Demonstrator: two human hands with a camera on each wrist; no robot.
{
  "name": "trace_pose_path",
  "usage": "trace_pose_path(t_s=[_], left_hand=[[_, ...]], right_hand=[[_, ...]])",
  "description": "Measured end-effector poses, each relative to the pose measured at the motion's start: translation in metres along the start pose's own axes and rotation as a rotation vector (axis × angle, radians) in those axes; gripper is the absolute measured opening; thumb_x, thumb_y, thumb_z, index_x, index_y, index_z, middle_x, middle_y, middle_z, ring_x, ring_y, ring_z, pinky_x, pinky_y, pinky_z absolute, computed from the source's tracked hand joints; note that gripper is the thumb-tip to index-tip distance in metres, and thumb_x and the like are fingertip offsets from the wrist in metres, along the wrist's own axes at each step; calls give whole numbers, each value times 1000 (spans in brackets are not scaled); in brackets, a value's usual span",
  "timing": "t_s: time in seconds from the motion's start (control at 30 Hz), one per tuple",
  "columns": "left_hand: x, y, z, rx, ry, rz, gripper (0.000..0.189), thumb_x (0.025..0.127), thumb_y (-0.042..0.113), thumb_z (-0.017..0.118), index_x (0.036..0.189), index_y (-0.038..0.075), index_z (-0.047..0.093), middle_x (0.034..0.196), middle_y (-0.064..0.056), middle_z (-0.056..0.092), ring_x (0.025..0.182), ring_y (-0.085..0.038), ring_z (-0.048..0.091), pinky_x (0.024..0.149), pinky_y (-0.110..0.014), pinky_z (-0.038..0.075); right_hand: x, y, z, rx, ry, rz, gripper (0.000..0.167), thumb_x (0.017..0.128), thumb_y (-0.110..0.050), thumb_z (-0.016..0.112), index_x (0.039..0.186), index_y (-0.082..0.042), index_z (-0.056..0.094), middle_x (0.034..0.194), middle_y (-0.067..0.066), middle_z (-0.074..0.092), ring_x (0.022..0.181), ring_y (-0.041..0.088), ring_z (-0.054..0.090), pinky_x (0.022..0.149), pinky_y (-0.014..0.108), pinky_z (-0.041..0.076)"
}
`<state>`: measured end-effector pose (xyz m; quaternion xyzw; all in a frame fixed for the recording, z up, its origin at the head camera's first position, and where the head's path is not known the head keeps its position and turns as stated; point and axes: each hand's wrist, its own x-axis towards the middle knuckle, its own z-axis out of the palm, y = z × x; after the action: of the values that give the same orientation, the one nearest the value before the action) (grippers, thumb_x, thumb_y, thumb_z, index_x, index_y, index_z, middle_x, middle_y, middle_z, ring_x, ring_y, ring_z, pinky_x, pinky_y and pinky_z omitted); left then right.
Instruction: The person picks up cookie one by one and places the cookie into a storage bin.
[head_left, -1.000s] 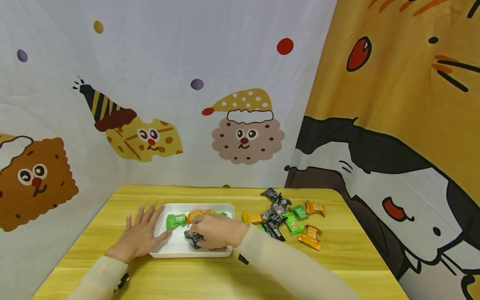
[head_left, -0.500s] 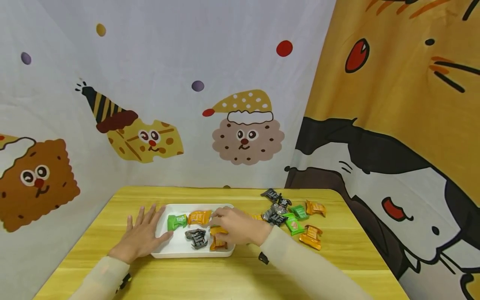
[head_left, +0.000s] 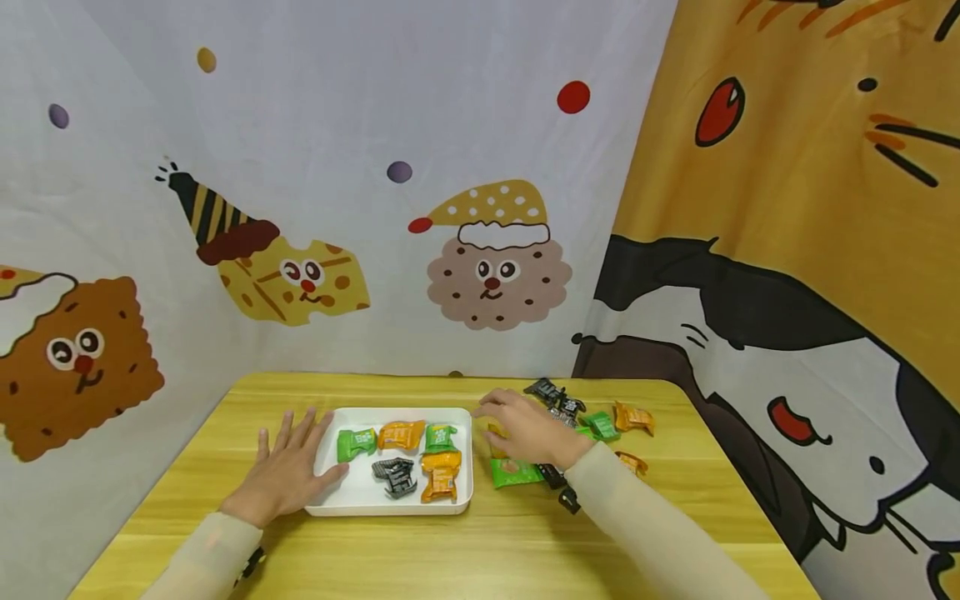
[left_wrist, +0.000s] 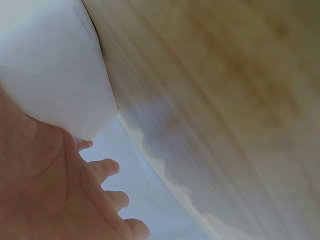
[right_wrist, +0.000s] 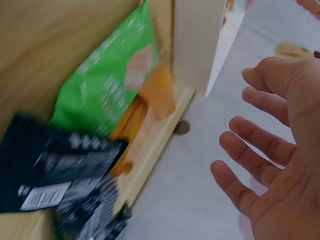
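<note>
My left hand [head_left: 279, 473] rests against the left side of the white tray [head_left: 352, 492], fingers spread and thumb over the rim. Its palm and fingertips show beside the white tray wall [left_wrist: 55, 65] in the left wrist view. Inside the tray lie two green wrapped candies [head_left: 356, 444], two orange ones [head_left: 440, 478] and a black one [head_left: 395, 477]. Over the left part of a loose candy pile hovers my right hand [head_left: 531, 429], fingers loosely bent with nothing between them. Beneath it are a green packet [right_wrist: 110, 75], an orange candy [right_wrist: 159, 92] and a black packet [right_wrist: 55, 165].
The pile spreads over the right of the wooden table [head_left: 420, 558], with black candies [head_left: 546, 389] at the back, a green candy [head_left: 602, 426] and an orange candy [head_left: 633, 418]. A printed cloth [head_left: 322, 100] hangs behind the table.
My right hand has moved right, from over the tray to the candy pile, uncovering the candies on the tray's right side. The left hand has stayed at the tray.
</note>
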<state>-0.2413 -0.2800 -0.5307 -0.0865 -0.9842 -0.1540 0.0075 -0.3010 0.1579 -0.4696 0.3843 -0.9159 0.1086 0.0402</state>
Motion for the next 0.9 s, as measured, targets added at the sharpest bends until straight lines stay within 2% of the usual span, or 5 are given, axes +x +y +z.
trace_pose_path(t_s=[0.13,0.43,0.73,0.9], left_hand=[[0,0,0,7,5,0,104,109,71,68,185,11,30,191,-33,19,175,-69,9,133,-96,4],[0,1,0,11,6,3,104,109,71,68,185,11,30,191,-33,20,176,-69,9,133,-96,4],[-1,4,-1,12,5,1,105,109,70,68,185,10,28,191,-33,19,176,-69,9,133,-96,2],[-1,4,-1,10,8,-1,104,110,70,68,185,9,29,191,-33,19,176,-69,9,133,-95,2]], right_hand=[[-4,15,3,21,9,38,38,115,-23,77,152,-15,77,160,14,70,138,32,75,113,49,67],[-10,53,10,53,6,166,43,115,-25,77,156,-12,74,167,20,64,151,43,65,124,65,58],[-14,83,14,35,63,264,43,113,-19,80,153,-7,74,155,21,68,135,41,73,110,59,66],[-15,98,14,57,71,326,42,112,-18,80,152,-6,75,154,24,67,131,43,73,106,61,66]])
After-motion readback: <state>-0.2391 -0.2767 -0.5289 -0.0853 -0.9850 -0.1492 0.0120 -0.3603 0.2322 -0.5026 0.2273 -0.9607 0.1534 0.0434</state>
